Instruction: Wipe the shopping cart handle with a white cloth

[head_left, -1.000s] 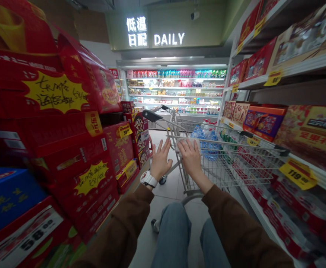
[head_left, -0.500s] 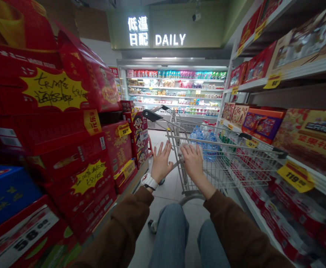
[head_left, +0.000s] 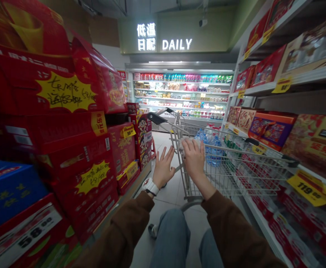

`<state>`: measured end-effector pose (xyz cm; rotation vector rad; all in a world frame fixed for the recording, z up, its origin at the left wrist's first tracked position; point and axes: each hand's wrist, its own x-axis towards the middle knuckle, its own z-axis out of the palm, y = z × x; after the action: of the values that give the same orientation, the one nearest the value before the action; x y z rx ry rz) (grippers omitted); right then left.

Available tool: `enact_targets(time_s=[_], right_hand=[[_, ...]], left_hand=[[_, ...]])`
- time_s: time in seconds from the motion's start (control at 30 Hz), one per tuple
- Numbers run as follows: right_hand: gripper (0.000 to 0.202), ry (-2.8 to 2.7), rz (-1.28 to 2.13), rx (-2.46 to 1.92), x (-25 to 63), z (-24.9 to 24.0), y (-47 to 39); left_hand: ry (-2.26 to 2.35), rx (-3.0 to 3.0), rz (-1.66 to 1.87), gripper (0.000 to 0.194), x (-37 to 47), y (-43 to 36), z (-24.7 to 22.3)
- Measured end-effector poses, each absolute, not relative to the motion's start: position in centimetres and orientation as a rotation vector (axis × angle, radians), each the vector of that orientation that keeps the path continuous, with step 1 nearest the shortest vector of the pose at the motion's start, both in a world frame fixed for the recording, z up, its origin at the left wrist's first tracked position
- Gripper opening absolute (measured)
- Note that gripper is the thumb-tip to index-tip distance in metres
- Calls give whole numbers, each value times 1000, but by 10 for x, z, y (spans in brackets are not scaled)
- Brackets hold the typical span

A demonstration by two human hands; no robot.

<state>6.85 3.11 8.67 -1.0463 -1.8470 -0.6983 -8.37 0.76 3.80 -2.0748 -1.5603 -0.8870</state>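
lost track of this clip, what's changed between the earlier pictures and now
The head view has swung slightly left, so the cart sits further right in it. The left hand has dropped a little relative to the cart. The right hand still covers the pale cloth at the cart's near end; nothing was visibly grasped or released.

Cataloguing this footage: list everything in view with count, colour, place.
shopping cart: one, silver, centre-right
cloth: one, whitish, at cart
boxes: many, mostly red, left
refrigerated display: one, white, far end
DAILY sign: one, white, above display
water bottles: several, blue, beyond cart
gift boxes: many, multicoloured, right shelves
price tags: many, yellow, both sides
watch: one, white, left wrist
sleeves: two, brown, foreground
jeans: one pair, blue, bottom
left hand: one, bare, near cart
right hand: one, bare, over cloth
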Motion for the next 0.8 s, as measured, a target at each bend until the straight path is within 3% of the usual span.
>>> enact_targets(time_s=[0.27,0.57,0.8], right_hand=[[52,-1860,-723,-1004,69,71,46],[60,-1894,-799,-963,96,-8,57],[51,-2015,-769,-1028,116,-71,52]], left_hand=[[-1579,-2059,-866,86,-82,8,35],[-1612,-2096,-843,82,-76,3,25],[-1590,-2128,-801,83,-67,2,3]])
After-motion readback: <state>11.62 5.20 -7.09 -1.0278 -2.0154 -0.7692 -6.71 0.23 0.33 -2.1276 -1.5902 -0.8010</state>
